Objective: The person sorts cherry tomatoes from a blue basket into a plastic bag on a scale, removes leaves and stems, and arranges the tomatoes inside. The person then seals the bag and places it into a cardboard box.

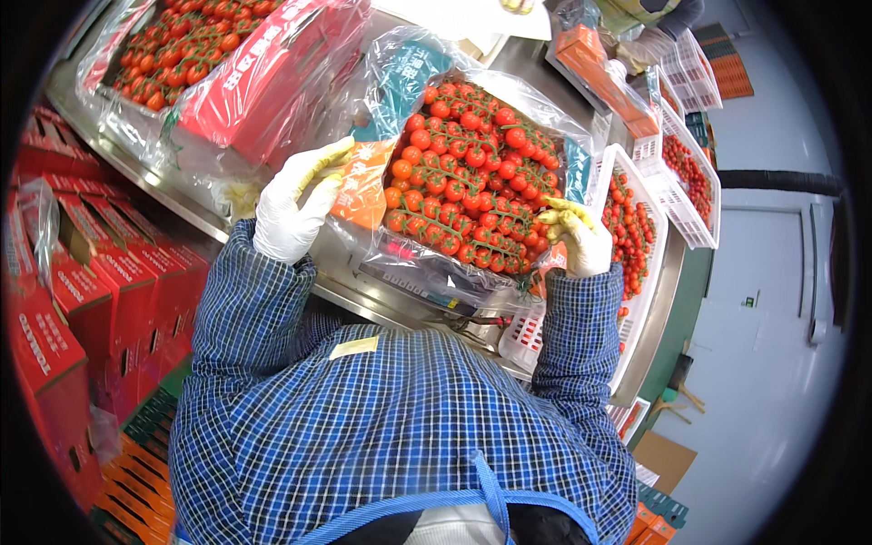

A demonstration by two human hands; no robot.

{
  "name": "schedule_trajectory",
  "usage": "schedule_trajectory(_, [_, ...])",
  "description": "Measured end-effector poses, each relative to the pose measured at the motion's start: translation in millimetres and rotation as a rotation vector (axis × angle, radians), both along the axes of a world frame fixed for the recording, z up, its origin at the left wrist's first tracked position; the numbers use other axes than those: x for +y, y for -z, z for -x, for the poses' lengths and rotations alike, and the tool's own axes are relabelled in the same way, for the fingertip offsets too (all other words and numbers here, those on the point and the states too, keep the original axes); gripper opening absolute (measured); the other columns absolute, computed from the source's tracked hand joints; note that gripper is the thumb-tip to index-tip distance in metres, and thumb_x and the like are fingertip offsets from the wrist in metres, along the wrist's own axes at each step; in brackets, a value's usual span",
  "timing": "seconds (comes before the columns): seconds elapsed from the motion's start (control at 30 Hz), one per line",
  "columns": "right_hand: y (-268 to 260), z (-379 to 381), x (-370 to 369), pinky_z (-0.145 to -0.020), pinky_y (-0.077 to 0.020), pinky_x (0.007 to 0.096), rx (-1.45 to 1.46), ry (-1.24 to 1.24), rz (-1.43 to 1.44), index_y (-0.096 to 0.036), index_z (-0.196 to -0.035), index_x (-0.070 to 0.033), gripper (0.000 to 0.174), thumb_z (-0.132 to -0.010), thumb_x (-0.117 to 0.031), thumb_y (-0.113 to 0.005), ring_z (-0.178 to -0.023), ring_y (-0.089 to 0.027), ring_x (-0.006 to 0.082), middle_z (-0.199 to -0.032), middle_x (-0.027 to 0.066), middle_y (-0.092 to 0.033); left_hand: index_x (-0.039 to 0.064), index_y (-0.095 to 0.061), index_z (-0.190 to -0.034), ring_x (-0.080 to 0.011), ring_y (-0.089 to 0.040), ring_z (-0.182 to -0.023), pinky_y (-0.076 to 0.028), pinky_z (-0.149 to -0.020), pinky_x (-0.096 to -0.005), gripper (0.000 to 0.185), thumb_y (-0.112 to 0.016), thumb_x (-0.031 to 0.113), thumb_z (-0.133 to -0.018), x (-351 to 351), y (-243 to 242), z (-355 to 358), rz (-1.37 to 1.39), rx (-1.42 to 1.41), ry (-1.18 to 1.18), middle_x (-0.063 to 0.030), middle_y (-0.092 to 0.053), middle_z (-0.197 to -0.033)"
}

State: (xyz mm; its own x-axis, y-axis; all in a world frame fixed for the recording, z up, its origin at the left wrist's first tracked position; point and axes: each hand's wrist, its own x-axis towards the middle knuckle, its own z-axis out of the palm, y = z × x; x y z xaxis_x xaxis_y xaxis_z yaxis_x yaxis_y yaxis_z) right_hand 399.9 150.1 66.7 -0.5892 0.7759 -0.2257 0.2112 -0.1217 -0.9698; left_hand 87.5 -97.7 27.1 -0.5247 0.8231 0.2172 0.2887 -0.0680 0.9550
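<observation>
An open carton of vine cherry tomatoes [470,177], lined with clear plastic film, lies before me on a steel table. My left hand [300,197], in a white glove with yellow-stained fingers, is at the carton's orange side flap [364,180], thumb and fingers close to its edge; whether it grips the flap I cannot tell. My right hand [575,235], gloved the same way, has its bent fingertips at the tomatoes along the right edge; whether they hold a stem is unclear. Teal flaps with writing show at the carton's far left corner and right side. A scale's keypad is partly visible below the carton.
A red film-wrapped carton of tomatoes [231,88] stands at upper left. White plastic crates of tomatoes [657,266] line the right side. Stacked red cartons [112,293] fill the lower left, beside the table edge. A co-worker's gloved hand [637,54] is at upper right.
</observation>
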Motion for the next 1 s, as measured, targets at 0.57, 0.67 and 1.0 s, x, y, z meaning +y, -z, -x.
schedule_trajectory(0.57, [13, 93, 135, -0.109, -0.0358, 0.0366, -0.598, -0.689, -0.894, -0.037, -0.144, -0.01, 0.085, -0.069, -0.027, -0.072, -0.131, -0.044, 0.0321, -0.141, 0.0203, -0.046, 0.002, -0.052, -0.133, -0.0133, -0.06, -0.099, -0.047, -0.089, -0.025, 0.038, -0.051, 0.0, -0.095, -1, -29, -34, 0.043, 0.091, -0.014, -0.0087, -0.061, -0.12])
schedule_trajectory(0.67, [14, 106, 147, -0.106, -0.0394, 0.0395, -0.615, -0.925, -0.948, -0.04, -0.143, -0.015, 0.084, -0.068, -0.033, -0.074, -0.127, -0.047, 0.0335, -0.138, 0.0193, -0.048, 0.0, -0.052, -0.132, -0.0195, -0.056, -0.115, -0.042, -0.102, -0.0325, 0.038, -0.052, -0.002, -0.094, 33, -38, -18, 0.056, 0.176, 0.118, -0.0119, -0.058, -0.126])
schedule_trajectory(1.0, [-16, 95, 120, -0.103, -0.0423, 0.0418, -1.128, -0.74, -0.922, -0.041, -0.142, -0.015, 0.077, -0.074, -0.042, -0.065, -0.119, -0.054, 0.0325, -0.127, 0.0193, -0.057, 0.004, -0.052, -0.128, -0.0348, -0.053, -0.115, -0.041, -0.101, -0.0426, 0.05, -0.065, 0.025, -0.084, 218, -17, -25, 0.167, 0.752, 0.368, -0.019, -0.057, -0.124])
